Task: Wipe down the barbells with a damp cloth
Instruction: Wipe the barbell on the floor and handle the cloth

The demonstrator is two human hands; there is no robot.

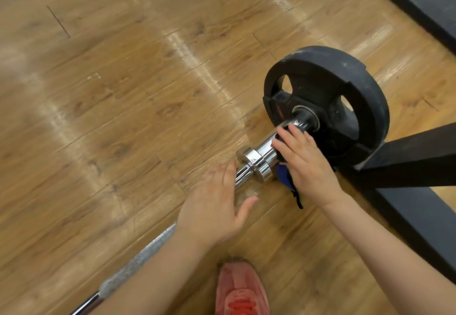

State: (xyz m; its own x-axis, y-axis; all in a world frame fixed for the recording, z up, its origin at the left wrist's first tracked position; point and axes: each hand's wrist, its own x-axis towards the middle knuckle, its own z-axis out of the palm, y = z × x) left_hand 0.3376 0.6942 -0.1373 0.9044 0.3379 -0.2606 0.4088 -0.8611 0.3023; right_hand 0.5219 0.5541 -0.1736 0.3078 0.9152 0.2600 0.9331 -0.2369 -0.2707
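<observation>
Cloth [286, 177] sits under your right hand [307, 164], pressed around the chrome barbell sleeve [265, 153]; your left hand [217, 201] hovers open beside the shaft. Risk: sleeve spins, plate [328, 103] just beyond your fingers pinches them.

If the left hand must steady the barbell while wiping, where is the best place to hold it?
Probably the thin bar just inside the chrome collar, taken from above. The left hand hovers open there; the section is narrow enough to wrap, and the right hand works the cloth on the sleeve.
</observation>
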